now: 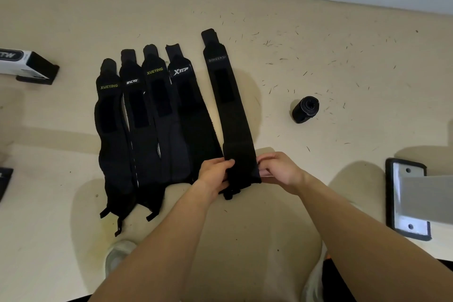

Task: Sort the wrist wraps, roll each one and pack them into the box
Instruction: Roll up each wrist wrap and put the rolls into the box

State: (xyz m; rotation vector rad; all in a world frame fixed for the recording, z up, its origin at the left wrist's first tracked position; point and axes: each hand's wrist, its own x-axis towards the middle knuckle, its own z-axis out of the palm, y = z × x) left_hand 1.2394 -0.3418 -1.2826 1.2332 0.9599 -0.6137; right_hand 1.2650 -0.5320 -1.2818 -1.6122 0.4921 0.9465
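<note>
Several black wrist wraps lie flat side by side on the beige floor, labels at their far ends. The rightmost one, marked BOKEERSI, stretches away from me. Its near end is folded over, and my left hand grips that end from the left while my right hand pinches it from the right. To its left lie the XTEP wrap, a XUEYING wrap, a white-lettered wrap and another XUEYING wrap. One rolled wrap lies alone to the right.
A white and black box lies at the left edge, with a dark object below it. A grey metal bracket with a black rim sits at the right. A white wall base runs along the top. My shoe shows at the bottom left.
</note>
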